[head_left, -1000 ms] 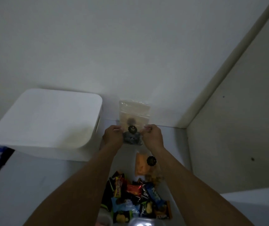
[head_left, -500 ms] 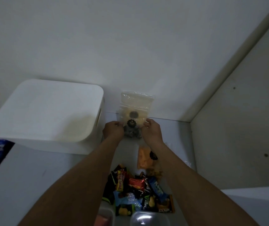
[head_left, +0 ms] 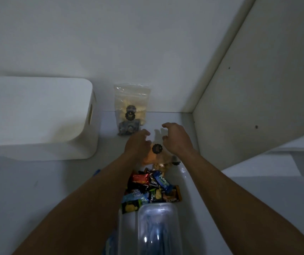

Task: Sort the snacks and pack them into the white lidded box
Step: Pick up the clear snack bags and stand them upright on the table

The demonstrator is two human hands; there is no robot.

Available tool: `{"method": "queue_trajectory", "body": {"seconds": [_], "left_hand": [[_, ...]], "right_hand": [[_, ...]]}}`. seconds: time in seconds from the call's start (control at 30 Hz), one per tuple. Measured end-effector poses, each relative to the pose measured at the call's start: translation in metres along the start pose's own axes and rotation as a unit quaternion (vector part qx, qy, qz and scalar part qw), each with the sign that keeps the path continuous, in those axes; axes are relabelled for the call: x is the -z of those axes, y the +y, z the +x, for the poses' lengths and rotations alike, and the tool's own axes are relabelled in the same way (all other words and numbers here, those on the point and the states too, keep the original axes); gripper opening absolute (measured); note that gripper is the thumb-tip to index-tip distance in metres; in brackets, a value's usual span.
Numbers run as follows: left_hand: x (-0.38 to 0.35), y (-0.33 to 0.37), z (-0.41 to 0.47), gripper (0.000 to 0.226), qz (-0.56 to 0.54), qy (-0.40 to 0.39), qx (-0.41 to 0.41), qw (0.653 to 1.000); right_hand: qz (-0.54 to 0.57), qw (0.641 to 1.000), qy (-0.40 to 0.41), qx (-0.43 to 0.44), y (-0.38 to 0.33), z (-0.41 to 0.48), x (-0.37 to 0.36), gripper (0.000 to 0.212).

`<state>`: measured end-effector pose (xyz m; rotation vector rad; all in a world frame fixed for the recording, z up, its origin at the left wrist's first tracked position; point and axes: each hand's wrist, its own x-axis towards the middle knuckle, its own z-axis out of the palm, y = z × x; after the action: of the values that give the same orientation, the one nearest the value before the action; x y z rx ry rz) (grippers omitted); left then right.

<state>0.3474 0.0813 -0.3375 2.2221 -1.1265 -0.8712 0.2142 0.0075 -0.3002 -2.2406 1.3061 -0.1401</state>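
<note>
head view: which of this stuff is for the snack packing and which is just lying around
Job: white lidded box; clear snack bags leaning on the wall; orange bag under the open hands; small wrapped snacks.
Lying about: clear plastic container.

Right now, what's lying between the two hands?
In the head view, an orange snack bag with a round black sticker lies between the left hand and the right hand, both open just above it.

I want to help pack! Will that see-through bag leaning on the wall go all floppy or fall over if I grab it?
The clear bag looks like thin plastic, so probably floppy. It leans on the wall, so a nudge may tip it. The pale pieces inside might crush, so hold gently.
</note>
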Motion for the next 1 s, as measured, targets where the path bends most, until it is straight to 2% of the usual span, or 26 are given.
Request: {"method": "queue_trajectory", "body": {"seconds": [0.17,0.33,0.4,0.5,0.67,0.77,0.83,1.0], "left_hand": [[-0.023,0.003,0.001,0.057,0.108,-0.1,-0.024,0.989],[-0.026,-0.004,0.0,0.047,0.143,-0.064,-0.029,0.987],[-0.023,-0.005,-0.003,0.036,0.111,-0.054,-0.024,0.992],[-0.011,-0.001,-0.008,0.022,0.036,-0.042,-0.026,0.998],[0.021,0.013,-0.023,0.025,-0.036,-0.054,-0.033,0.997],[0.047,0.022,-0.039,0.022,-0.089,-0.041,-0.04,0.994],[0.067,0.032,-0.051,0.02,-0.119,-0.018,-0.04,0.992],[0.119,0.053,-0.086,0.009,-0.209,0.012,-0.025,0.978]], "right_hand": [[-0.043,0.995,-0.054,-0.077,0.015,-0.019,-0.003,0.071],[0.014,0.995,-0.051,-0.085,0.02,-0.025,-0.005,0.076],[0.052,0.993,-0.036,-0.097,0.02,-0.027,-0.004,0.072],[0.121,0.985,-0.005,-0.125,0.015,-0.03,0.003,0.05],[0.169,0.977,0.033,-0.124,-0.004,-0.04,0.026,0.006],[0.208,0.971,0.04,-0.115,-0.018,-0.051,0.043,0.02],[0.228,0.967,0.053,-0.106,-0.028,-0.062,0.055,0.023],[0.345,0.935,0.053,-0.063,-0.066,-0.089,0.088,0.004]]}}
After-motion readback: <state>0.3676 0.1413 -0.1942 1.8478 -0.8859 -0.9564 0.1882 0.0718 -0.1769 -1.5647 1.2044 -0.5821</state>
